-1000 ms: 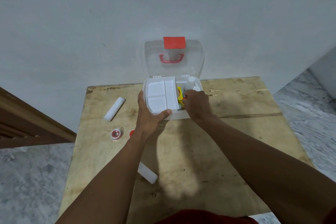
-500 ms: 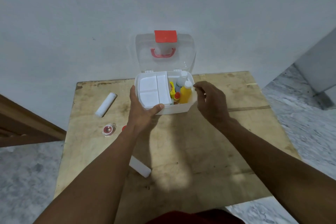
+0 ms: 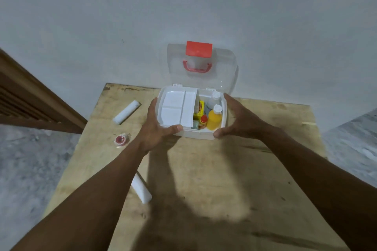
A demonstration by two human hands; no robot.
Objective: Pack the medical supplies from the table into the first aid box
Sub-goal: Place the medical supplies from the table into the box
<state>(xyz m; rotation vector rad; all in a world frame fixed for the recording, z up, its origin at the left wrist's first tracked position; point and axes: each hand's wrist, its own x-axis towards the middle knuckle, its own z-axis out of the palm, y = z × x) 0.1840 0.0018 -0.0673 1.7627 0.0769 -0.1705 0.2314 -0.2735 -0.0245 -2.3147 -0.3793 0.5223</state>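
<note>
Left hand (image 3: pixel 156 128) clamped on the box (image 3: pixel 201 135) corner; right hand (image 3: pixel 239 120) spread, bracing its far side. Packing unfinished: bandage roll (image 3: pixel 126 112) left of grip likely next

white roll (image 3: pixel 140 188) half under left forearm; yellow packet's (image 3: pixel 199 110) label blurred — unreadable

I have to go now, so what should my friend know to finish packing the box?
Left hand: gripping the first aid box at its left front corner.
Right hand: open, empty, at the box's right side.
Box: lid up, at the table's far edge.
Done: orange bottle, white bottle and small yellow items are inside, right of the white tray.
Left: two white rolls and the red tape roll lie on the table, left of the box.
</note>
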